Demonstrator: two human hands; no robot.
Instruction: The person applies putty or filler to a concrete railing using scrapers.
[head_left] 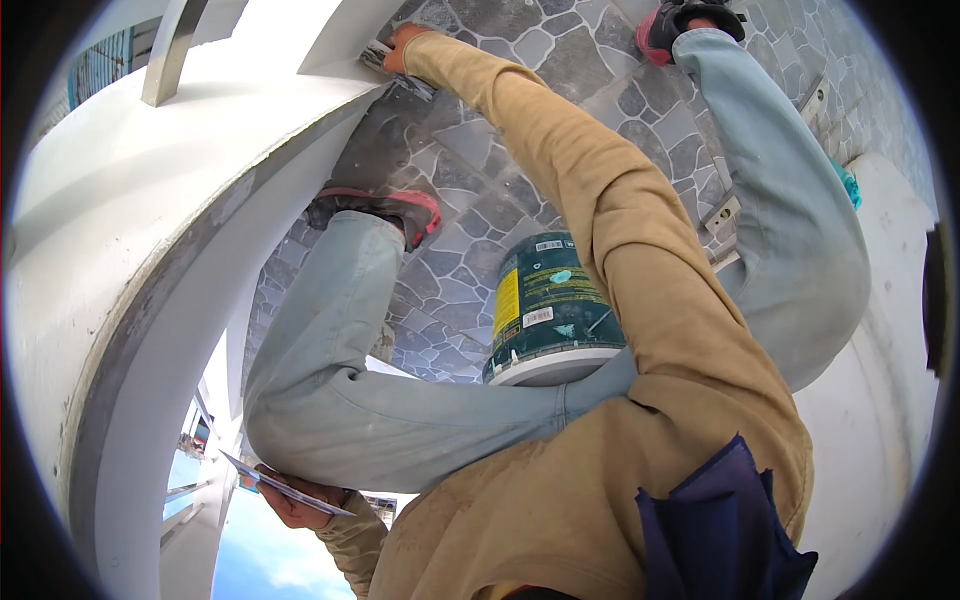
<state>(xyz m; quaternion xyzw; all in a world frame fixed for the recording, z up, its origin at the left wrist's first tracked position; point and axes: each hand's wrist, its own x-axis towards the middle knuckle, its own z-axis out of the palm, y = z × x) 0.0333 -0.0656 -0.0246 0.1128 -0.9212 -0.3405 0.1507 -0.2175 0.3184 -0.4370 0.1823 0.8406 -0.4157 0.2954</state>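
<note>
My right hand (402,50) is stretched far forward to the foot of the curved white wall (150,165). Its fingers are closed round a flat scraper-like tool (376,57), whose blade is partly hidden. Low on the left side, beside my knee, my left hand (290,508) grips a thin flat plate (283,486), seen nearly edge-on. Between my legs is a dark green bucket (548,295) with a yellow label and a pale rim.
Grey stone-patterned floor (470,210) runs under both my shoes. A metal bar with round vials (722,215) lies behind my right leg. A metal post (175,55) stands on the wall. Dark blue cloth (715,525) hangs at my front.
</note>
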